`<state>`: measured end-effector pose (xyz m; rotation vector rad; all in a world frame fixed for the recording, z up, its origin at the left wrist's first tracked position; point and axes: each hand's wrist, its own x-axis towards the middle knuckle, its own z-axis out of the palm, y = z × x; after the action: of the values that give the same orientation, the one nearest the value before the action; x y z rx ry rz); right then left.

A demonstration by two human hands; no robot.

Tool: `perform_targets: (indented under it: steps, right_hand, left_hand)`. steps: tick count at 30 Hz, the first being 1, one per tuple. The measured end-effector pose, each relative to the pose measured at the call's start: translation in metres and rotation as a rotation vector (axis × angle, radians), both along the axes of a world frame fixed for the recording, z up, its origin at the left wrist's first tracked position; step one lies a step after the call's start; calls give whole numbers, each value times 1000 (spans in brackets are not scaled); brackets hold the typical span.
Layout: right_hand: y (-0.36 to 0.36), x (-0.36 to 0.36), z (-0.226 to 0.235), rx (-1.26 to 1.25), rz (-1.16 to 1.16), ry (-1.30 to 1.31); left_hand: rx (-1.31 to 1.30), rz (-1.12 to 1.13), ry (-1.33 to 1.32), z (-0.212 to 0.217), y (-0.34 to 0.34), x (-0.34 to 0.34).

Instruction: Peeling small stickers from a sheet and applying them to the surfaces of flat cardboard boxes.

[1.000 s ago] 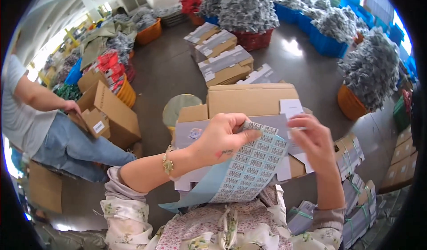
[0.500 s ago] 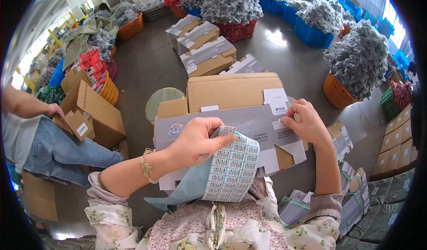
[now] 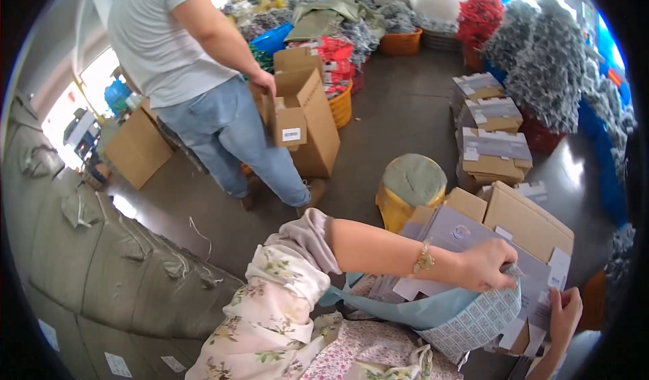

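A sheet of small printed labels (image 3: 473, 322) is pinched at its upper edge by the left hand (image 3: 488, 266), fingers curled narrow around it near 4 o'clock in the view. The sheet curls down and back toward the lap, its pale blue backing (image 3: 399, 309) turned outward.

The right hand (image 3: 563, 310) is seen at about 5 o'clock, at the picture's rim, fingertips pressed against the lower right corner of a grey flat pack (image 3: 473, 245). Whether anything is gripped there cannot be told; only part of the hand shows.

The grey flat pack lies on an open brown carton (image 3: 524, 214) just beyond both hands. White stickers (image 3: 558, 268) are already seen on its right edge, so some labelling is judged done. Most squares on the sheet appear still in place, so much is judged left, though the fisheye blur makes that uncertain.

At 2 o'clock, further stacks of grey packs on cartons (image 3: 490, 143) are noted, with white labels on them. A yellow stool with a green cushion (image 3: 411, 184) stands at centre right.

At 11 o'clock a second person in white shirt and jeans (image 3: 196, 76) stands with a hand on an open carton (image 3: 304, 120). Baled grey sacks (image 3: 101, 258) fill the 8 o'clock side.
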<state>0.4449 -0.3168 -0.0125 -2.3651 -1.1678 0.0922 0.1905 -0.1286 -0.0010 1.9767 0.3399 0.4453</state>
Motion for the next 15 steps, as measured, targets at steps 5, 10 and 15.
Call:
perform_targets:
  steps: [5, 10, 15]
  right_hand:
    - [6, -5, -7, 574, 108, 749]
    - [1, -10, -8, 997, -220, 774]
    - [10, 10, -52, 818, -214, 878]
  left_hand:
    - [-124, -25, -5, 0, 12, 3]
    - [-552, -188, -167, 46, 4, -13]
    - [-559, -177, -188, 46, 9, -24]
